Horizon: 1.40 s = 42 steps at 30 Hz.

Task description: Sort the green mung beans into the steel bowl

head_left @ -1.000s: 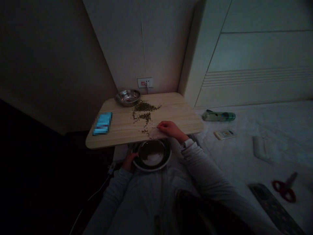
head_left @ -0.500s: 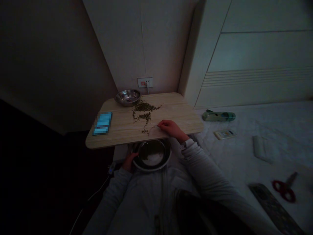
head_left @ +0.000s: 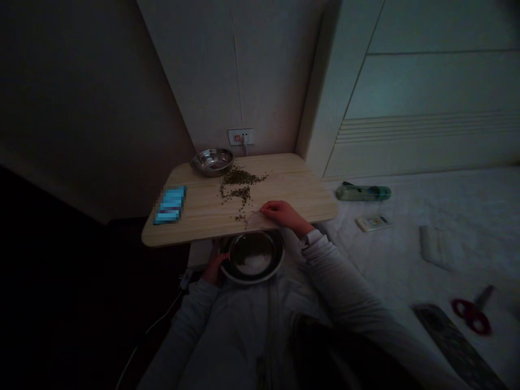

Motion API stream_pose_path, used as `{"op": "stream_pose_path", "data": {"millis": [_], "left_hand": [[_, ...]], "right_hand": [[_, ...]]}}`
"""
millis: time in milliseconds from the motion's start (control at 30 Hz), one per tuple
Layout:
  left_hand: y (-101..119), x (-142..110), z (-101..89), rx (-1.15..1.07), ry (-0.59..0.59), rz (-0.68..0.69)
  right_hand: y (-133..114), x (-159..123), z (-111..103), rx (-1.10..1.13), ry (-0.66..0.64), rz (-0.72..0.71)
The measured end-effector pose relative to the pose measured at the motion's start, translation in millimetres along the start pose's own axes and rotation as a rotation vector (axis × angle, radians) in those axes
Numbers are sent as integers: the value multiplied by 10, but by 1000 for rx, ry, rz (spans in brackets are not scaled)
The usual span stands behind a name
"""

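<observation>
My right hand [head_left: 284, 214] rests at the front edge of a pale wooden table [head_left: 292, 181], its fingers pinched on a thin translucent sheet [head_left: 254, 219]. Just left of that sheet lie a few small greenish beans or grains, trailing back to a larger scatter [head_left: 240, 177]. Below the table edge, over my lap, my left hand [head_left: 214, 269] grips the left rim of a metal bowl [head_left: 255, 280]. Dark greenish matter covers part of the bowl's inside; the dim light hides its detail.
A steel bowl [head_left: 213, 161] stands at the table's back left, and a phone with a blurred screen [head_left: 170, 205] lies at its left. On the white bed are a green bottle [head_left: 363, 193], a remote control [head_left: 372, 222] and red-handled scissors [head_left: 472, 314]. A wall socket [head_left: 241, 136] holds a plug.
My right hand has shifted slightly left along the table edge with the translucent sheet, nearer the stray grains. My left hand and the bowl it grips stay in place.
</observation>
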<state>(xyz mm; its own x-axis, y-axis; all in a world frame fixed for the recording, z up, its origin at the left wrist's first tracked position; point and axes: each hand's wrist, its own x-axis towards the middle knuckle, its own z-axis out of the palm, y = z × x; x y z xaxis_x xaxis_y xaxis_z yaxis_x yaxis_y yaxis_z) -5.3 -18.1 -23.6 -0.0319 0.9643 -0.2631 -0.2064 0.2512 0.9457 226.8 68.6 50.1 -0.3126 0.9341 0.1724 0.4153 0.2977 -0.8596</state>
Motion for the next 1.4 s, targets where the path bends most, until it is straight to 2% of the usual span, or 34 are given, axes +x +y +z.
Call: {"op": "stream_pose_path", "data": {"millis": [100, 200, 333, 533, 800, 1000, 1100, 1300, 1400], "left_hand": [[16, -21, -31, 39, 5, 51], [42, -28, -14, 32, -20, 48], [27, -10, 29, -21, -13, -14], [-26, 36, 25, -73, -34, -117], [-123, 85, -115, -35, -37, 38], [-212, 134, -192, -5, -17, 76], [-177, 117, -165, 8, -23, 76], [-43, 31, -14, -71, -52, -38], [-19, 18, 19, -73, -47, -49]], "right_hand": [[2, 3, -5, 20, -8, 2], [13, 14, -8, -3, 42, 17], [10, 24, -10, -50, 140, 28], [3, 26, 3, -95, 140, 11], [-17, 19, 4, -107, 125, 0], [-25, 16, -1, -95, 106, 8], [-12, 15, -1, -81, 95, 22], [5, 18, 3, -73, 97, 12], [0, 18, 1, -79, 84, 17]]}}
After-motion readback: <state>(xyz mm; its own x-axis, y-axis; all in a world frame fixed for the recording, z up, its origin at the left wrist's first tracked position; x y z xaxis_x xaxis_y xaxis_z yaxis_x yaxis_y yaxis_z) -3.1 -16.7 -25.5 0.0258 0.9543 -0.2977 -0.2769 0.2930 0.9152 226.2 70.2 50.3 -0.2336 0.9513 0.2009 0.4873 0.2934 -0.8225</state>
